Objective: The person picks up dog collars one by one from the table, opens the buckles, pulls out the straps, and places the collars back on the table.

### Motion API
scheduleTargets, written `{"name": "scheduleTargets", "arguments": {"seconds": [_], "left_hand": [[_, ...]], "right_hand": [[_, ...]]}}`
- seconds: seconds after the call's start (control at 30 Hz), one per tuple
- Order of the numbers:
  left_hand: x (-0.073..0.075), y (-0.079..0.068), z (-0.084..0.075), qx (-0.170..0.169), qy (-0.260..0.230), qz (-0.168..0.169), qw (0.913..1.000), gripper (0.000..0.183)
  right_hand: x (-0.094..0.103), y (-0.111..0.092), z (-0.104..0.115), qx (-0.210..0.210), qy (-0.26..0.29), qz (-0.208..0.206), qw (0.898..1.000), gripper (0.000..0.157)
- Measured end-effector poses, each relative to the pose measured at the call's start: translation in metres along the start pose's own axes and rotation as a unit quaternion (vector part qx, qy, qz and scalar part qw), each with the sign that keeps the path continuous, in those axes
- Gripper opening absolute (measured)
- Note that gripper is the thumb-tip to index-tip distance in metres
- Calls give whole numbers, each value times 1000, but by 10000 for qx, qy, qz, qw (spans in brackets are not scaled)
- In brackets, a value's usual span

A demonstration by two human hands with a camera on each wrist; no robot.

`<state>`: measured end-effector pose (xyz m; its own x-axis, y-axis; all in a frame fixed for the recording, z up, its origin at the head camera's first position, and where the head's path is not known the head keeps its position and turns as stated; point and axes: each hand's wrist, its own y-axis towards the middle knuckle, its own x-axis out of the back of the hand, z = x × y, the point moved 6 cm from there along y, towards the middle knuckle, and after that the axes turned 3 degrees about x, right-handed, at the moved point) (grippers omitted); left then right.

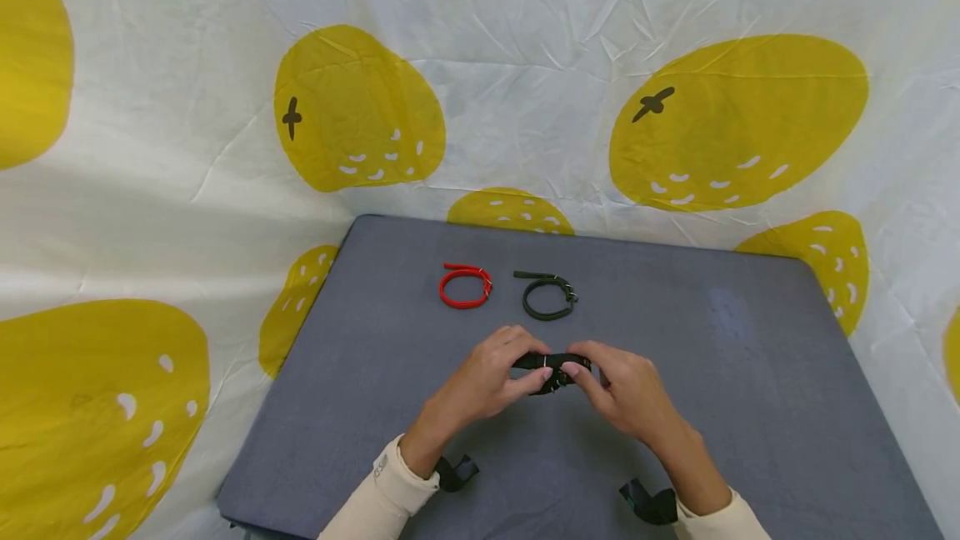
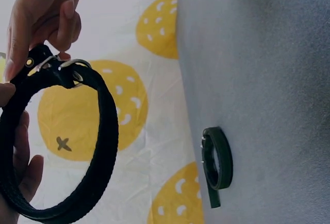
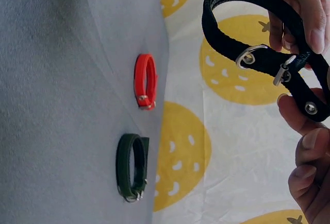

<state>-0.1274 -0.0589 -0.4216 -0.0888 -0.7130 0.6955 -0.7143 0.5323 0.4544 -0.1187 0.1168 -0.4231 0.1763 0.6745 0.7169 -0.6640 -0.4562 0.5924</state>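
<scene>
Between both hands, above the table, is a black dog collar bent into a loop, with a metal buckle, a D-ring and eyelets. My left hand pinches the band on one side between thumb and fingers. On the other side, my right hand grips the strap end near the buckle; in the right wrist view its fingertips sit right at the eyeleted end. A red collar and a dark green collar, both curled into loops, lie on the table beyond the hands.
The grey table stands against a white cloth backdrop printed with yellow fruit shapes. Black straps hang at both wrists, by the cream sleeves. The table's far edge runs behind the two lying collars.
</scene>
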Motion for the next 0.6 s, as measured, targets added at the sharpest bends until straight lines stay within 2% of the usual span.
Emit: {"name": "scheduleTargets", "arguments": {"seconds": [0.13,0.3,0.5,0.6], "left_hand": [[2,-1,1,38,-170,-66,9998,16],[4,-1,2,94,-246,-118,9996,16],[4,-2,2,160,-240,18,9996,20],[4,-2,2,183,-229,85,9995,21]], "right_hand": [[0,0,0,-155,345,-34,9993,10],[2,1,1,-115,381,-129,9991,11],[0,4,3,209,-20,-107,9997,34],[-1,6,6,424,-178,-91,9989,38]]}}
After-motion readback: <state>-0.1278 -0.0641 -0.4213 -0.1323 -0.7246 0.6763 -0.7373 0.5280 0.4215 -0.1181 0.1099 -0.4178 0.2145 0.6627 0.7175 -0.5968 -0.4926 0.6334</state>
